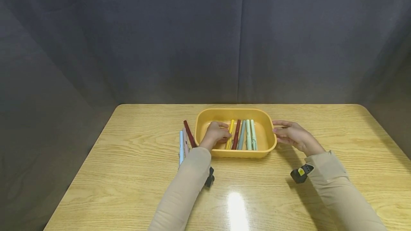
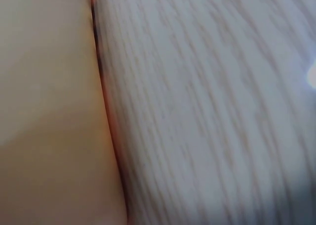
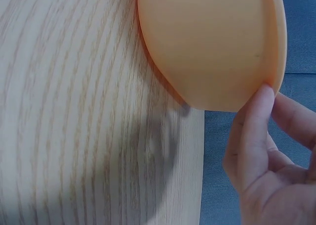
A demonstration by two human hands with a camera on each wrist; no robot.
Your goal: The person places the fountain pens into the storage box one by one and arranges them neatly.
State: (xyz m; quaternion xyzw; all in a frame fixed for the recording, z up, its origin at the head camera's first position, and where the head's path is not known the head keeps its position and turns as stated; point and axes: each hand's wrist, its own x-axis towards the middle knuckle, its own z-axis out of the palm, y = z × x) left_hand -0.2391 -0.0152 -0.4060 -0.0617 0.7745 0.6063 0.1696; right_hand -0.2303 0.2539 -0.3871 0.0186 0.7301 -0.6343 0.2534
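Note:
In the head view my left hand (image 1: 216, 133) reaches into a yellow-orange tray (image 1: 237, 154), its fingertips pinching the middle of a yellow pen (image 1: 232, 126). Right of that pen lie a dark red pen (image 1: 236, 134), a grey-blue pen (image 1: 242, 134) and two pale green pens (image 1: 248, 134), roughly parallel. My right hand (image 1: 293, 134) touches the tray's right end with extended fingers; up close, the fingertips (image 3: 265, 94) rest on the outer wall near the rim. The left wrist view shows a blurred beige surface beside the tabletop, without the hand.
Left of the tray, on the wooden table (image 1: 112, 181), lie a dark red pen (image 1: 189, 133), a pinkish pen (image 1: 185, 142) and a light blue pen (image 1: 181, 147). My left forearm partly covers their near ends. Dark cloth (image 1: 179, 45) hangs behind the table.

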